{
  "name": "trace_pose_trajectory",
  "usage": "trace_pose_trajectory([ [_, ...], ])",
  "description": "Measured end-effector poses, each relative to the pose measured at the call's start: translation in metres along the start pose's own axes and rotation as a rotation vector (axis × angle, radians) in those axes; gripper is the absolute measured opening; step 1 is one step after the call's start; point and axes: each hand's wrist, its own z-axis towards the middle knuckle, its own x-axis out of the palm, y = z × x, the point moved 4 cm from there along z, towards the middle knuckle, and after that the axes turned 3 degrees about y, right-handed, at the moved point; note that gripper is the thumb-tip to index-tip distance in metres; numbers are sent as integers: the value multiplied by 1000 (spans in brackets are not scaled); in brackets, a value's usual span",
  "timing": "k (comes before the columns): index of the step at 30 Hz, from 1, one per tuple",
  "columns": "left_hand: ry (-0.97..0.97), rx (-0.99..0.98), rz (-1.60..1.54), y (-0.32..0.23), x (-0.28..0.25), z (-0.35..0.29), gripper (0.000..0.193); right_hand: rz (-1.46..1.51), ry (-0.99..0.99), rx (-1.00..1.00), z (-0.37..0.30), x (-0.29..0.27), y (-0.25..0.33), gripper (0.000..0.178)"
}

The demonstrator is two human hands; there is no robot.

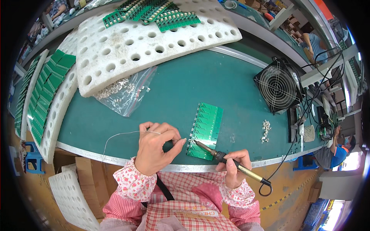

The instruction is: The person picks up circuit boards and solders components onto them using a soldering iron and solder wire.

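A green circuit board [208, 123] lies on the green mat, with a row of dark pins along its left edge. My right hand [236, 165] grips a soldering iron [246, 171], whose tip meets the lower left part of the board. Just left of the board, my left hand [158, 144] pinches a thin solder wire [123, 133] between thumb and forefinger. The wire's end is near the iron's tip, and its tail loops out to the left over the table edge. Something dark shows under the left palm; I cannot make out what.
Foam slabs with holes [127, 50] carry stacks of green boards [177, 21]. A plastic bag of small white connectors [125, 90] lies partly beneath one slab. Loose connectors [266, 131] and a black fan [279, 84] are to the right. Another person [339, 152] sits at far right.
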Motion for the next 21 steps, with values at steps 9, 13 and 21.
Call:
trace_pose_trajectory([
  [9, 10, 2, 8, 0, 0, 0, 13, -9, 30, -8, 1, 2, 0, 15],
  [13, 17, 0, 8, -1, 0, 0, 14, -8, 30, -6, 1, 1, 0, 15],
  [21, -6, 20, 21, 0, 0, 0, 17, -24, 57, -4, 1, 1, -1, 15],
])
